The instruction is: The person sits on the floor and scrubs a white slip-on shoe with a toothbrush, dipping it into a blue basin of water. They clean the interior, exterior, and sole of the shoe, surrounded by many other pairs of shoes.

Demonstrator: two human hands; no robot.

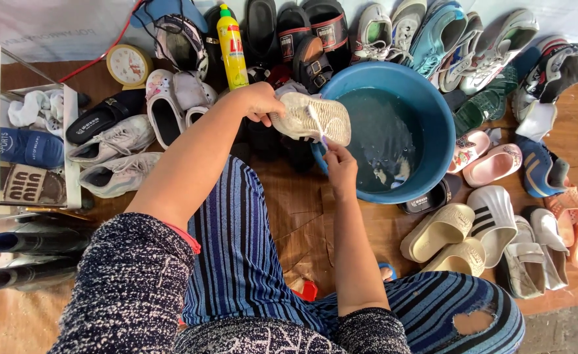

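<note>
the left hand (257, 103) grips the heel end of a pale shoe (312, 118), fingers clenched round it from above, sole turned up toward the camera. the shoe hangs over the 9 o'clock rim of the blue tub (433, 118), not resting on it as far as can be told. its long axis runs nearly level across the view, heel at 9 o'clock, toe at 3 o'clock and dipped a little toward the water. the right hand (340, 167) sits just under the toe, at 6 o'clock of the shoe, fingers closed on a thin brush (317, 128) whose handle crosses the sole; the bristle end is hard to make out.

judged from this, the weak point is the one-ended hold: with only the heel gripped, a hard stroke near the toe could twist the wet shoe out of the left hand and drop it into the tub, splashing the person's striped trousers (249, 249). a slipping brush could flick dirty water onto the sandals (466, 229) at 5 o'clock of the tub, or onto the sneakers (446, 39) at its 12 o'clock. the yellow bottle (232, 46), upright at 11 o'clock of the left hand, stands close enough for the elbow to tip it.
</note>
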